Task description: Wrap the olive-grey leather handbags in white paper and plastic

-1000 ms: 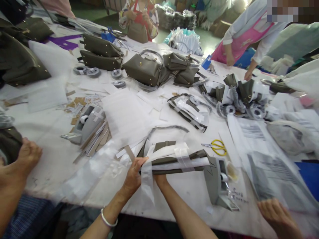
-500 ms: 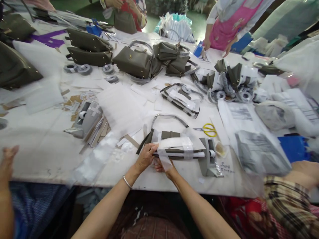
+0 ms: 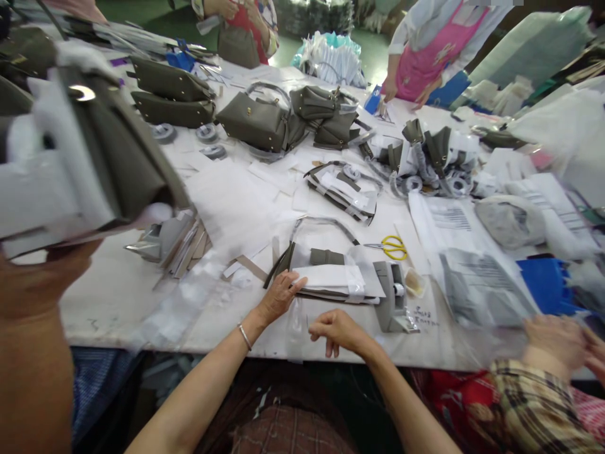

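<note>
A dark olive handbag (image 3: 326,256) lies on its side in front of me, with white paper (image 3: 326,275) wrapped over it. Clear tape (image 3: 355,280) crosses the paper towards its right end. My left hand (image 3: 280,295) lies on the bag's left end, fingers stretched out over the paper. From the near edge, a translucent strip (image 3: 295,328) hangs down across the table. Apart from the bag, to the right of that strip, my right hand (image 3: 338,331) hovers with loosely bent, separated fingers and nothing visible in them. A grey tape dispenser (image 3: 391,296) stands against the bag's right end.
Yellow-handled scissors (image 3: 393,247) lie beyond the dispenser. Another wrapped bag (image 3: 344,189) is further back. At left, a co-worker's hand holds up a large olive bag (image 3: 123,145), partly hiding cardboard strips (image 3: 191,246). A co-worker's hands (image 3: 555,340) are at right, near a plastic-wrapped packet (image 3: 486,284).
My right hand has come out from under the bag's near edge and moved right. The strip now hangs straight down. On the left, a co-worker's bag has come into view.
</note>
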